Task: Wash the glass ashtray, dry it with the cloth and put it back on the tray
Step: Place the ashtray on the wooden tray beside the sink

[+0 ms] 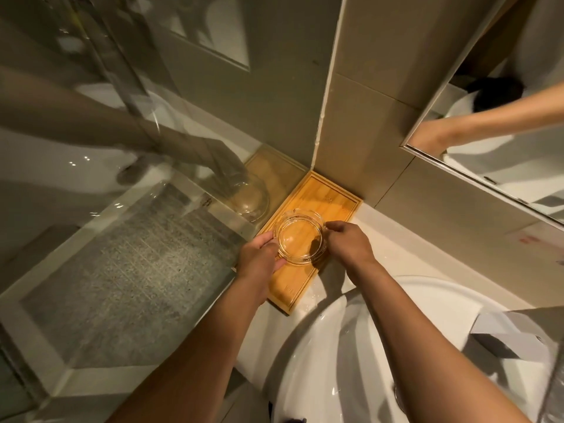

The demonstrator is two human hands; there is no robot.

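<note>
Over the bamboo tray [331,195] in the counter's corner, the glass ashtray [299,238] is pinched at its rim from both sides: left hand [259,254] and right hand [349,242] each curl fingers onto the edge. Whether it rests on the wood or hangs just above, I cannot tell. Smooth glass could slip from fingertip grips, striking the tray or tumbling toward the white basin [305,346] beside it.

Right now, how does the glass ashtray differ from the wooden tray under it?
The ashtray is round and see-through; the tray is rectangular, opaque, honey-coloured wood. The ashtray is the smaller, covering only part of the tray. The left hand and right hand grip the ashtray by its sides, while the tray lies untouched on the white counter. Both sit in the corner beside the basin.
</note>
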